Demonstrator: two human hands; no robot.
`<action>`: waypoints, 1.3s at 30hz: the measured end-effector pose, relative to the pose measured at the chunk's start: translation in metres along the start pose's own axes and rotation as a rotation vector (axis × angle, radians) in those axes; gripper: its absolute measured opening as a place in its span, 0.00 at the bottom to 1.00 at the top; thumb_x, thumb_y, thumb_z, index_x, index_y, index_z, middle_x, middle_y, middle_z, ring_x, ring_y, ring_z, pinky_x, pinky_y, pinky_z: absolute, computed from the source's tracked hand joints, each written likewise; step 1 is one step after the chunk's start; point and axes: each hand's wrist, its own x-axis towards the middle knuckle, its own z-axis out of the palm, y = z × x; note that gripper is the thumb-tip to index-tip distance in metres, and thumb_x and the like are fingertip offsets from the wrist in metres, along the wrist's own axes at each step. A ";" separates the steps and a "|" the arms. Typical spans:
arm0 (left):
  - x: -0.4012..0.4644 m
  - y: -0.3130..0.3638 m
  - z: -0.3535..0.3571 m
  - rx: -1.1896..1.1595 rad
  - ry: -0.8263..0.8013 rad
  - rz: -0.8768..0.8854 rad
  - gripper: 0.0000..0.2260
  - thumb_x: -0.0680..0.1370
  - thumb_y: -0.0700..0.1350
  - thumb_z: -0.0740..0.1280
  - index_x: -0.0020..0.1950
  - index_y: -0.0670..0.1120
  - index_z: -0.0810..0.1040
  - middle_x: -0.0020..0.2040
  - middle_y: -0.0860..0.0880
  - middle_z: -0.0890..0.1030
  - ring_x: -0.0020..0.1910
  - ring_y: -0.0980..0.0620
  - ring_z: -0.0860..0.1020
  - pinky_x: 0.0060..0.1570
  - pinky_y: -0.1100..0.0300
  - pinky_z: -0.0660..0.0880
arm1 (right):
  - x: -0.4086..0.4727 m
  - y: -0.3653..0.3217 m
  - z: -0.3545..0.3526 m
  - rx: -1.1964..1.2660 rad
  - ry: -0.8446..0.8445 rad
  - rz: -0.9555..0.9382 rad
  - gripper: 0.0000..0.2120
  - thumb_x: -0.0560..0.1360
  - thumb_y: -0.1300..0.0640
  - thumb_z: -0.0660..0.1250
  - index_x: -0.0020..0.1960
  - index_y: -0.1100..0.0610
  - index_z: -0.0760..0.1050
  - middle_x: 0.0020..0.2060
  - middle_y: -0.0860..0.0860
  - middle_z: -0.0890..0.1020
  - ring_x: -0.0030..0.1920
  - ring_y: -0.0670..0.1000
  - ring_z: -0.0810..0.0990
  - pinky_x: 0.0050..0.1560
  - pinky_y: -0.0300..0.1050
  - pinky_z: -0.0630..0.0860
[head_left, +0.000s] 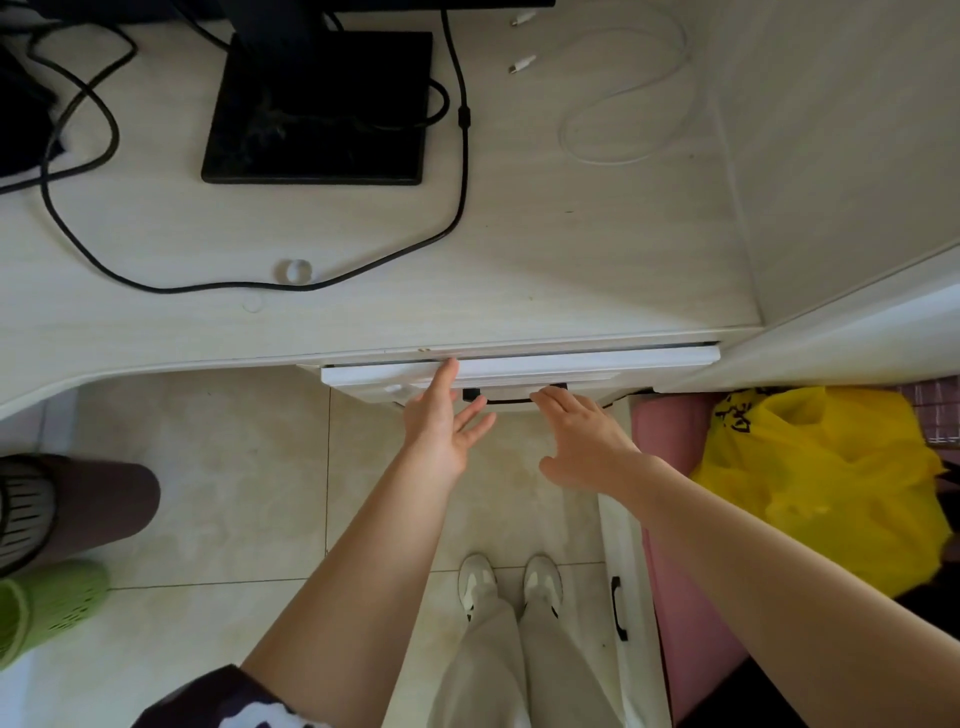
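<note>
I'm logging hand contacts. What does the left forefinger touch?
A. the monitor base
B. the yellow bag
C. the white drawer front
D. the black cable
C: the left hand lays its straight forefinger on the white drawer front, just below the desk edge.

**Our Tally at the Desk**

We count two hands, the left hand (441, 431) and the right hand (584, 447), and one white drawer (571, 361). On the desk (571, 260) we see one black monitor base (317, 109), one white cable (623, 93) with two plugs (522, 65), and one clear ring (297, 271). Below we count two white shoes (477, 577), one green clog (47, 603) and one yellow bag (831, 467).
</note>
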 end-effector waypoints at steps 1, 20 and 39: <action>-0.001 -0.001 0.000 -0.015 0.005 -0.013 0.12 0.74 0.51 0.73 0.51 0.48 0.74 0.63 0.44 0.73 0.54 0.42 0.81 0.43 0.47 0.81 | -0.003 0.000 0.003 0.013 -0.002 0.001 0.40 0.70 0.53 0.65 0.78 0.52 0.50 0.77 0.46 0.55 0.76 0.53 0.56 0.74 0.49 0.58; -0.022 -0.036 -0.033 -0.210 0.022 -0.048 0.27 0.74 0.40 0.72 0.70 0.43 0.65 0.58 0.37 0.72 0.42 0.36 0.84 0.32 0.50 0.81 | -0.045 0.025 -0.020 2.079 0.031 0.700 0.18 0.79 0.55 0.65 0.64 0.58 0.62 0.56 0.65 0.74 0.51 0.67 0.81 0.53 0.64 0.79; -0.083 -0.095 -0.091 -0.226 0.071 -0.110 0.14 0.76 0.33 0.69 0.60 0.39 0.72 0.53 0.40 0.75 0.44 0.44 0.77 0.45 0.45 0.80 | -0.114 0.024 0.037 1.950 0.007 0.855 0.06 0.80 0.66 0.60 0.56 0.65 0.69 0.54 0.67 0.76 0.59 0.68 0.78 0.41 0.67 0.80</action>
